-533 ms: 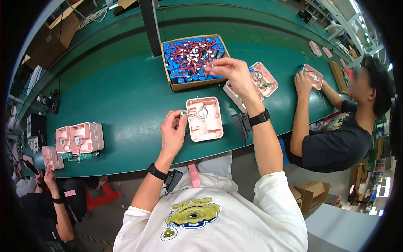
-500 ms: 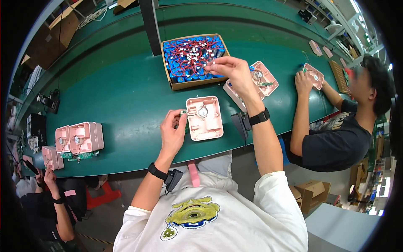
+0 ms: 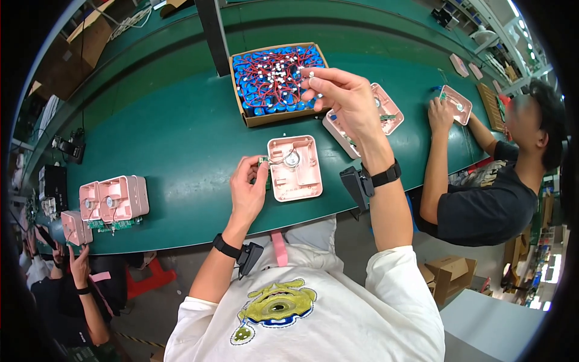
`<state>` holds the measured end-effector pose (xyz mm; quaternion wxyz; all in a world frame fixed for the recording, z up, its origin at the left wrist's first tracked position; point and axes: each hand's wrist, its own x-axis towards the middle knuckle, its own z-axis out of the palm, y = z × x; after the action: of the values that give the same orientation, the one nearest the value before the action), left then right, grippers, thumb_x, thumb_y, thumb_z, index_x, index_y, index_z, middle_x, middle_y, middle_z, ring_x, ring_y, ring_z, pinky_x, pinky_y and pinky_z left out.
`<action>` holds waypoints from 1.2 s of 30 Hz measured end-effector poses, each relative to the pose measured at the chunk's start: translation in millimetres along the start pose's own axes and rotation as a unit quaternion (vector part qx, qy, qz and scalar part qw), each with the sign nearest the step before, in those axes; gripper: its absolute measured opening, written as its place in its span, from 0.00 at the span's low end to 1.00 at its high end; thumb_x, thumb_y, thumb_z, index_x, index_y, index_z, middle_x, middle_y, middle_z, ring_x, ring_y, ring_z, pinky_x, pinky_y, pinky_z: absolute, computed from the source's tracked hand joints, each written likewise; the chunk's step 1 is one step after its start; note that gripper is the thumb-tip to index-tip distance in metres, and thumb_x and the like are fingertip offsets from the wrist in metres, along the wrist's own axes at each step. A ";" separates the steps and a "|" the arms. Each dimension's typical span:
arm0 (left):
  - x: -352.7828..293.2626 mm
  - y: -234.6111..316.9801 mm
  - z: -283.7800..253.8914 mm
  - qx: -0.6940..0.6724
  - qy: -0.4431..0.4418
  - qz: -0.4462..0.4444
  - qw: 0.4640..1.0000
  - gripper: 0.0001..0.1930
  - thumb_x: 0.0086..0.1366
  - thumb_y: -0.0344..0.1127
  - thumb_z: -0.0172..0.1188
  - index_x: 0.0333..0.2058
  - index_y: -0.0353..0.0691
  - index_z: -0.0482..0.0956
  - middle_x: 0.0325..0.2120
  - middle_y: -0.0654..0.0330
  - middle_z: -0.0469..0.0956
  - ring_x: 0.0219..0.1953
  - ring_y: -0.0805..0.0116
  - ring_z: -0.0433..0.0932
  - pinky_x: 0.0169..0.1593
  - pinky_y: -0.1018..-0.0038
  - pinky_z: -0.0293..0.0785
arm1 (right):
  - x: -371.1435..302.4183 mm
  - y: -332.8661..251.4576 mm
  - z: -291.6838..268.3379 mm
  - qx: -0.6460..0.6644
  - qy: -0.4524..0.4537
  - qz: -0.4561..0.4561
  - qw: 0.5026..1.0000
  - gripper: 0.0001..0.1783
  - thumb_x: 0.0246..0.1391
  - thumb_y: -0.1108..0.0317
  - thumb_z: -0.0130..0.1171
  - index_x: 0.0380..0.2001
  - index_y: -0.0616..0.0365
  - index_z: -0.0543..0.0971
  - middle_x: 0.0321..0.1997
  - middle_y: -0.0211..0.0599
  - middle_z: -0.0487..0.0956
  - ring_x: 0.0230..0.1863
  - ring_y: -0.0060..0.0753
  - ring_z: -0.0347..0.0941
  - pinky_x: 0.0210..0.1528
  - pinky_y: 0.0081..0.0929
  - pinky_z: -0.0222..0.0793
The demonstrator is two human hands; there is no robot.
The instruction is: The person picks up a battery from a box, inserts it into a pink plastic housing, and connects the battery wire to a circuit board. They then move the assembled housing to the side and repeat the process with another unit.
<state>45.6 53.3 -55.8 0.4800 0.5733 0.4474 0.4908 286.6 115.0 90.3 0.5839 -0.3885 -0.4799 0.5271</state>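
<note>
My left hand (image 3: 248, 184) pinches the edge of a small green circuit board (image 3: 263, 161). Thin wires run from the board to a round speaker (image 3: 292, 158) inside an open pink plastic housing (image 3: 296, 188), which lies on the bench beside that hand. My right hand (image 3: 350, 99) is raised over the right side of a cardboard box (image 3: 283, 119) packed with blue cylindrical batteries (image 3: 259, 111) on red leads. Between its thumb and forefinger is a small white connector (image 3: 312, 74). Whether a battery hangs from it is hidden behind the hand.
More pink housings with boards (image 3: 391, 114) lie right of my right forearm. Several stacked pink housings (image 3: 123, 199) stand at the left. A co-worker (image 3: 488, 193) on the right handles another housing (image 3: 456, 107); another person's hands (image 3: 78, 265) show at lower left. A metal post (image 3: 212, 39) rises behind the box.
My right hand has shifted slightly right and turned, its fingertips now higher over the box. My left hand, the circuit board and the housing have barely moved.
</note>
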 end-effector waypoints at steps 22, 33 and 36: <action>1.5 10.4 4.5 -0.043 0.002 0.029 0.999 0.06 0.71 0.24 0.62 0.44 0.30 0.80 0.44 0.58 0.78 0.33 0.76 0.81 0.36 0.78 0.77 | -25.1 4.7 23.9 -0.097 -0.049 0.040 0.993 0.08 0.67 0.74 0.61 0.46 0.66 0.79 0.38 0.40 0.84 0.29 0.21 0.80 0.30 0.18 0.77; 3.4 8.8 3.4 -0.043 -0.002 0.023 0.999 0.06 0.70 0.24 0.63 0.44 0.29 0.80 0.41 0.59 0.78 0.33 0.75 0.80 0.36 0.78 0.78 | -53.6 13.2 63.0 -0.323 -0.094 0.136 0.932 0.07 0.63 0.70 0.65 0.39 0.63 0.82 0.30 0.32 0.83 0.26 0.15 0.79 0.23 0.20 0.69; 3.5 8.4 4.6 -0.035 0.007 0.039 0.999 0.06 0.70 0.23 0.63 0.44 0.29 0.81 0.40 0.60 0.77 0.33 0.75 0.80 0.35 0.78 0.77 | -65.7 43.5 64.2 -0.450 -0.071 -0.007 0.890 0.08 0.60 0.69 0.65 0.35 0.66 0.83 0.28 0.42 0.85 0.27 0.32 0.83 0.29 0.33 0.74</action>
<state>50.9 55.1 -47.3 0.4772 0.5700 0.4107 0.5279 214.9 52.9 53.9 0.3142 -0.5679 -0.7086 0.2769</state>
